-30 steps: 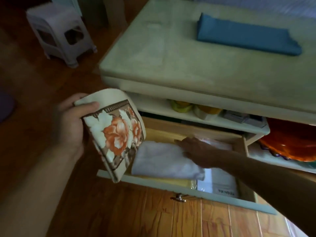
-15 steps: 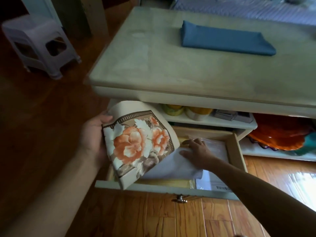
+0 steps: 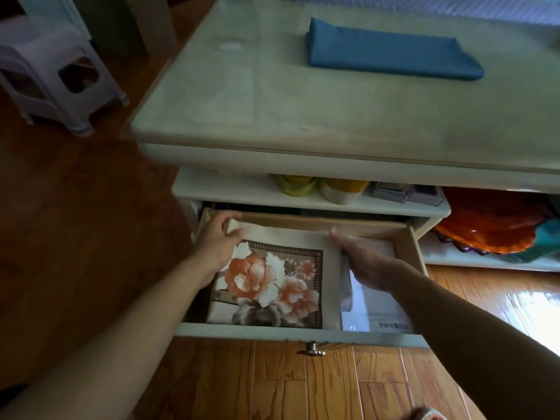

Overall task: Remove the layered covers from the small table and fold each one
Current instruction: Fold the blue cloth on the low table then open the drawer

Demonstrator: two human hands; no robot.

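A folded floral cover [image 3: 272,280] with orange roses lies flat in the open drawer [image 3: 303,333] of the small table [image 3: 272,116]. My left hand [image 3: 216,241] holds its far left corner, thumb on top. My right hand [image 3: 363,259] lies with straight fingers along the cover's right edge. A white folded cloth [image 3: 347,289] peeks out from under the floral cover on the right. A folded blue cover [image 3: 391,54] rests on the table top at the back.
A clear plastic packet [image 3: 381,316] fills the drawer's right part. Green and yellow cups [image 3: 321,187] and a clear box [image 3: 403,192] sit on the shelf above. Orange plates [image 3: 491,228] stand on a lower shelf right. A pale plastic stool [image 3: 57,74] stands far left on the wooden floor.
My left hand brought the floral cover down from upright and laid it flat in the drawer over the white cloth. My right hand slid from the white cloth to the cover's right edge.
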